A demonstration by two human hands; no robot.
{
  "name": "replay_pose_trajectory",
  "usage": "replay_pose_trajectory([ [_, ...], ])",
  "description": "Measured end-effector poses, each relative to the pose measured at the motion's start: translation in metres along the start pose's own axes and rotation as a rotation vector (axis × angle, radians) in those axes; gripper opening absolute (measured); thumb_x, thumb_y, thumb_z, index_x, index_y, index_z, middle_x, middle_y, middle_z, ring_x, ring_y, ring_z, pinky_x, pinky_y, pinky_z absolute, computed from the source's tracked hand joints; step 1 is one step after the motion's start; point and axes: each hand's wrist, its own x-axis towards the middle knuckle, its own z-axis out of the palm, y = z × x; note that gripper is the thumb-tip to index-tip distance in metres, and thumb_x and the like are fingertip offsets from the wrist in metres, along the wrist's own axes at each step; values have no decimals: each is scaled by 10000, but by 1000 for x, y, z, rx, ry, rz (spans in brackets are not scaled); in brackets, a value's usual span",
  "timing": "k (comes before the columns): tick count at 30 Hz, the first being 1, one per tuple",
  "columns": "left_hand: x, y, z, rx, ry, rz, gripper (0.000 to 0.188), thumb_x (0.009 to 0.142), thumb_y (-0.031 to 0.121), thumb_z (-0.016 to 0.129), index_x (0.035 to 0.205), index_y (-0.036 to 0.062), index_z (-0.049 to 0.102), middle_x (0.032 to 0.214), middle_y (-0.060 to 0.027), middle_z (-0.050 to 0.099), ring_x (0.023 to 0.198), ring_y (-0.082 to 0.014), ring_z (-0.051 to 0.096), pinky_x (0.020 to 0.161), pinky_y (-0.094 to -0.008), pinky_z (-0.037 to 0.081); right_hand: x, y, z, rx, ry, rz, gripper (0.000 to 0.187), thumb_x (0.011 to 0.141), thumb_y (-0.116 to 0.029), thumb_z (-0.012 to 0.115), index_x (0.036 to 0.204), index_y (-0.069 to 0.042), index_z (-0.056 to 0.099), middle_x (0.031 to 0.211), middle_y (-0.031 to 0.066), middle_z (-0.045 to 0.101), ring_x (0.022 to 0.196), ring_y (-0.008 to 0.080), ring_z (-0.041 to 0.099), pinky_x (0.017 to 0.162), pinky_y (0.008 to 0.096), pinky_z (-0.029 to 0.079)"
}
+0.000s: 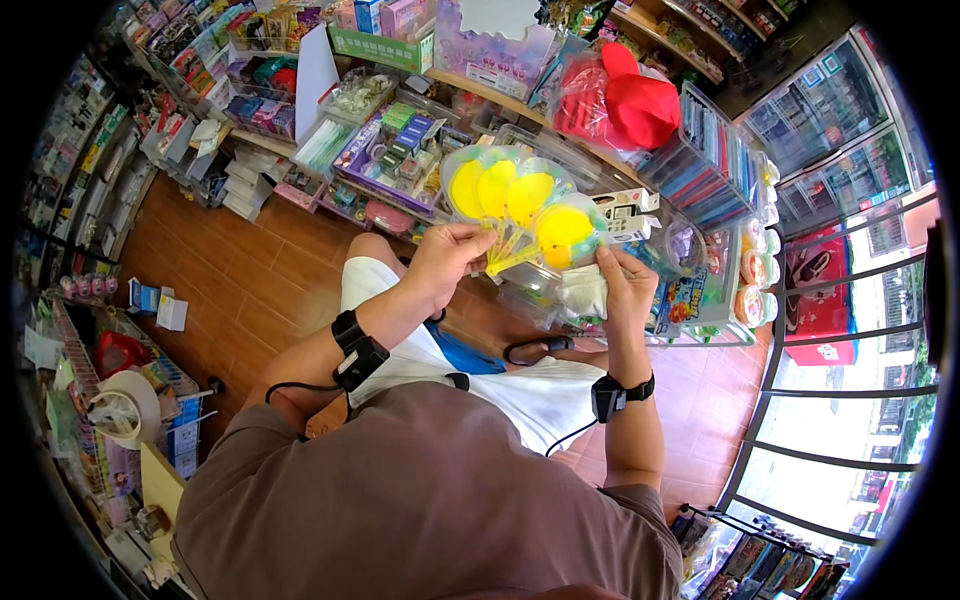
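Several clear plastic hand fans with yellow, petal-like shapes point(527, 197) are spread out in front of me, their narrow yellow handles point(503, 256) gathered low. My left hand point(452, 262) is closed in a pinch on the handles. At the right, my right hand point(628, 287) has its thumb and fingers pinched at the rim of the rightmost fan point(562, 232). A crumpled white cloth-like piece point(583, 291) sits against that thumb; I cannot tell whether it is gripped too. Both wrists wear black strapped devices.
Behind the fans, a purple tray point(358, 170) holds small packaged goods. Red cloth items point(640, 98) in clear wrap lie beside a bin of flat packets point(706, 150). Small white boxes point(628, 213) and stacked round tubs point(752, 268) stand right. Packed shelves line the left over brown floor point(215, 262).
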Motion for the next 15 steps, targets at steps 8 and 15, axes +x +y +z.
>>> replay_pose_trajectory([
  [8, 1, 9, 11, -148, 66, 66, 214, 966, 191, 669, 1079, 16, 715, 985, -49, 713, 832, -103, 654, 754, -261, 533, -2, 10, -1, -12, 62, 44, 217, 906, -131, 733, 978, 74, 738, 808, 45, 700, 688, 76, 592, 625, 213, 459],
  [15, 8, 9, 9, -321, 73, 42, 206, 974, 197, 656, 1099, 40, 703, 1029, -34, 706, 914, -134, 653, 812, -286, 516, -1, 13, 0, 45, 92, 84, 184, 905, -143, 733, 895, 41, 738, 779, 29, 681, 656, 74, 575, 602, 219, 444],
])
